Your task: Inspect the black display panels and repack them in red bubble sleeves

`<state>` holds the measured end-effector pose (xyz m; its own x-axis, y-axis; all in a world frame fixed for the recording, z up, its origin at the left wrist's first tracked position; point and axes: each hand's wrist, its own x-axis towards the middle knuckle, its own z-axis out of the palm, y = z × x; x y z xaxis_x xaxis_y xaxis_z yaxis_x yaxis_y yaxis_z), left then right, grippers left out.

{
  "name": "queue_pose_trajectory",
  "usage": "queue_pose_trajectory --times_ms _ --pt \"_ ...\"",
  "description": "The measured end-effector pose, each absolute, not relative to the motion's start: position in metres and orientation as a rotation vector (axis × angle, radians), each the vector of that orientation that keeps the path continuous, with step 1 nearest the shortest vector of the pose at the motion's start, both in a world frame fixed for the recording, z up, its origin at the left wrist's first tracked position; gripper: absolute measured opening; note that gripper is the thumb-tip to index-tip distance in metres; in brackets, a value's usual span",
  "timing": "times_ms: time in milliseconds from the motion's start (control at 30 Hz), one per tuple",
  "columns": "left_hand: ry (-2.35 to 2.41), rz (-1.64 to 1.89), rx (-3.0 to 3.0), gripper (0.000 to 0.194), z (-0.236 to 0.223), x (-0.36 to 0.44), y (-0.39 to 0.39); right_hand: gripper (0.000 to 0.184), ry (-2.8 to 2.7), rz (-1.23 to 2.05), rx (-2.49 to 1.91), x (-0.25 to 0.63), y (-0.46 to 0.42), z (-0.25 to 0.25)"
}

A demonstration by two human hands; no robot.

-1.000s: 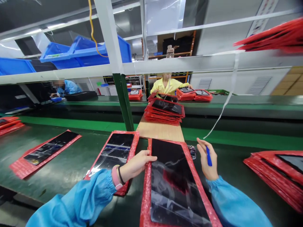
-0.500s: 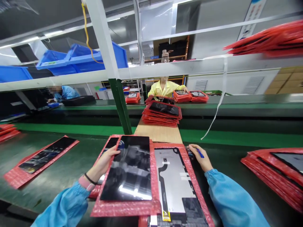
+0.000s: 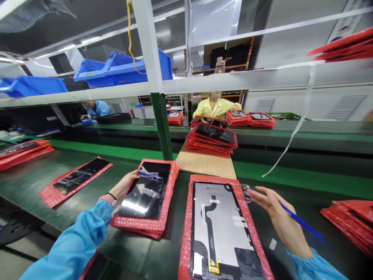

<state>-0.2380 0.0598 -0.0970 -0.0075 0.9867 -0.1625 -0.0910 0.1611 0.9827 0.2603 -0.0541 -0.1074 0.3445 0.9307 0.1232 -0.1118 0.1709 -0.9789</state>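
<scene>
My left hand (image 3: 126, 186) is closed on the left edge of a black tablet screen (image 3: 148, 194), which lies face up on a small stack of red bubble-wrap bags (image 3: 140, 224). To the right, a larger tablet display (image 3: 230, 217) rests back side up, showing its grey backing, dark flex cable and yellow connector tape, on another red bubble-wrap bag (image 3: 186, 229). My right hand (image 3: 281, 219) hovers beside that display, fingers stretched, with a blue pen (image 3: 303, 222) tucked in it. Close to its fingertips is a small shiny object (image 3: 246, 193) I cannot make out.
A wooden board (image 3: 204, 163) bridges to the far bench, bearing a stack of red-bagged screens (image 3: 211, 142). A person in yellow (image 3: 217, 107) sits behind. Another bagged screen (image 3: 81, 177) lies left; red bags (image 3: 349, 223) lie right. A green post (image 3: 161, 126) stands ahead.
The black screen in my left hand has moved left and down, off the larger display, onto the stack. My right hand has drawn back rightward from the small shiny object, its fingers opening out.
</scene>
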Motion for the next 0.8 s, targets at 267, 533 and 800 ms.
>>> queue_pose_trajectory --times_ms 267,533,800 --pt "1.492 1.22 1.248 0.028 -0.073 -0.224 0.088 0.042 -1.126 1.308 -1.083 0.215 -0.11 -0.082" --pt "1.206 0.991 1.338 0.035 -0.057 -0.113 0.023 0.043 -1.382 0.854 -1.516 0.201 -0.12 -0.105" --pt "0.91 0.679 0.928 0.03 -0.061 -0.061 -0.038 0.037 -1.649 0.664 -1.598 0.193 -0.124 -0.102"
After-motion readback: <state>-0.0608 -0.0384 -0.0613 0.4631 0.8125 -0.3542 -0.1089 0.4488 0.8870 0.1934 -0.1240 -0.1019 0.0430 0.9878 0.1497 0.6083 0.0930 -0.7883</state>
